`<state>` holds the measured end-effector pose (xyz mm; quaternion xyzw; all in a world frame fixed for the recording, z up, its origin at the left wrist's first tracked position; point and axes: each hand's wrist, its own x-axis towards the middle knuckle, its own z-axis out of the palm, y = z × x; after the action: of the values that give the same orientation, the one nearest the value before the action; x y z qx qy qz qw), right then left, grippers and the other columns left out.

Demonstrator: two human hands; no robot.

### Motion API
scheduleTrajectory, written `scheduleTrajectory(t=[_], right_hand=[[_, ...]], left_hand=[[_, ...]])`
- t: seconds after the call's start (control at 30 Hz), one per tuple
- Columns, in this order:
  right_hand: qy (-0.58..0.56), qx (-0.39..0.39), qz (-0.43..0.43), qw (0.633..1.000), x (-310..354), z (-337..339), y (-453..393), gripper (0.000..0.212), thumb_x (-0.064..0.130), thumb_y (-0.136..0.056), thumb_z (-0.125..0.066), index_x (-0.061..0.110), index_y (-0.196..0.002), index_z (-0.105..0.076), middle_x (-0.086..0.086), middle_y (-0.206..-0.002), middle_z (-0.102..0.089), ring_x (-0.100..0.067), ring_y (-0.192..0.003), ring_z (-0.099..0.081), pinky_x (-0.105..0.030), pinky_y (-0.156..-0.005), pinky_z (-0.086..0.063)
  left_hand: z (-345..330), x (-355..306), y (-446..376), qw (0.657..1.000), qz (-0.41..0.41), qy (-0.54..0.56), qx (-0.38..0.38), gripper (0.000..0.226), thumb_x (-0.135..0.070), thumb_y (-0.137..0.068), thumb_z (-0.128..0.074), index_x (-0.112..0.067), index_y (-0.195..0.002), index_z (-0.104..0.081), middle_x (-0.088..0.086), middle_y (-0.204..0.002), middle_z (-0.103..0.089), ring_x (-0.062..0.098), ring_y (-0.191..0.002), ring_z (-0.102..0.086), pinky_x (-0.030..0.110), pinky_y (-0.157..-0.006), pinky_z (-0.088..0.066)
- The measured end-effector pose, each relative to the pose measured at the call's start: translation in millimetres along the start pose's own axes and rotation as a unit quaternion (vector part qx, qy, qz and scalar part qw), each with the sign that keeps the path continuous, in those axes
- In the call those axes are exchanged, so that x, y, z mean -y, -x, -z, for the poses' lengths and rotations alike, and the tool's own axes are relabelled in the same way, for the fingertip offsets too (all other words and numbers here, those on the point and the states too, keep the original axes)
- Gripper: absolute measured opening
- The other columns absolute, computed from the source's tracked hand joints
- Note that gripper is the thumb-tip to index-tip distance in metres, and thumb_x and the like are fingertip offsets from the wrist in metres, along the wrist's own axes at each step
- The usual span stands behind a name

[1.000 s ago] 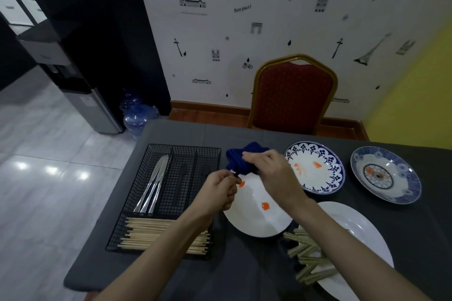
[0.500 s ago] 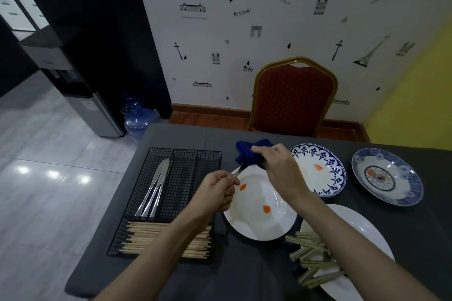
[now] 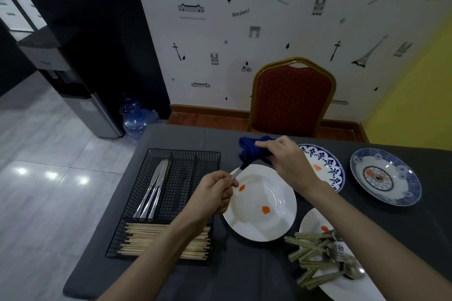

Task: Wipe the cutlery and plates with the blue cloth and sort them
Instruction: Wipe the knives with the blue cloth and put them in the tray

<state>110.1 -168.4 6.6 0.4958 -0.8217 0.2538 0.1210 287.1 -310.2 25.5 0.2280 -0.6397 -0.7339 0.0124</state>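
Wiping one utensil over the white plate.

The right hand (image 3: 285,161), clenched on the blue cloth (image 3: 253,150), has slid it toward 12 o'clock, baring more of the utensil (image 3: 241,170); this piece looks nearly wiped. The left hand (image 3: 214,193) pinches its handle, fist curled, above the white plate (image 3: 260,203) beside the wire tray (image 3: 171,200) at 9 o'clock.

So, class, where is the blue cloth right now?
In the head view, the crumpled blue cloth is gripped by the right hand, wrapped over a utensil's tip, beyond the plain white round plate.
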Motion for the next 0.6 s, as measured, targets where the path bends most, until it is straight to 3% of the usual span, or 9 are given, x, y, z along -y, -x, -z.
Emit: scheduleTrajectory(t=[0.23,0.37,0.43,0.5,0.6], right_hand=[[0.066,0.012,0.075,0.995,-18,5,-2,0.046,0.004,-0.077,-0.070,0.010,-0.121,-0.060,-0.005,-0.110,-0.067,-0.023,-0.092,-0.056,-0.037,-0.076,-0.048],[0.110,-0.002,0.066,0.992,-32,7,4,0.044,0.005,-0.075,-0.070,0.008,-0.118,-0.061,-0.006,-0.110,-0.067,-0.024,-0.089,-0.056,-0.036,-0.074,-0.045],[0.096,-0.017,0.005,0.995,-38,3,10,0.041,0.003,-0.078,-0.068,0.009,-0.118,-0.061,-0.006,-0.106,-0.067,-0.025,-0.088,-0.055,-0.036,-0.074,-0.045],[0.011,-0.045,-0.118,0.992,-39,2,18,0.034,0.004,-0.085,-0.062,0.011,-0.118,-0.060,-0.004,-0.103,-0.066,-0.022,-0.089,-0.053,-0.033,-0.075,-0.043],[-0.099,-0.108,-0.272,0.951,-38,1,28,0.026,0.009,-0.091,-0.056,0.014,-0.117,-0.060,-0.003,-0.098,-0.065,-0.016,-0.087,-0.054,-0.029,-0.072,-0.041]], left_hand=[[-2,-6,5,1.000,-0.017,0.000,0.009,0.027,-0.009,-0.102,-0.034,-0.003,-0.090,-0.057,-0.005,-0.052,-0.037,0.008,-0.042,-0.029,0.019,-0.038,-0.023],[-2,-8,7,1.000,-0.015,0.002,0.019,0.027,-0.008,-0.101,-0.035,-0.002,-0.090,-0.059,-0.004,-0.053,-0.037,0.008,-0.043,-0.029,0.020,-0.038,-0.023],[1,-9,8,0.999,-0.023,-0.024,0.016,0.027,-0.011,-0.101,-0.037,-0.003,-0.089,-0.059,-0.006,-0.052,-0.037,0.007,-0.043,-0.030,0.020,-0.039,-0.024],[8,-9,6,0.995,-0.051,-0.084,-0.012,0.031,-0.020,-0.102,-0.039,-0.007,-0.084,-0.062,-0.009,-0.050,-0.037,0.007,-0.042,-0.030,0.019,-0.040,-0.025],[21,-7,-1,0.972,-0.075,-0.209,-0.078,0.036,-0.030,-0.100,-0.045,-0.018,-0.072,-0.065,-0.008,-0.044,-0.038,0.011,-0.043,-0.034,0.025,-0.043,-0.026]])
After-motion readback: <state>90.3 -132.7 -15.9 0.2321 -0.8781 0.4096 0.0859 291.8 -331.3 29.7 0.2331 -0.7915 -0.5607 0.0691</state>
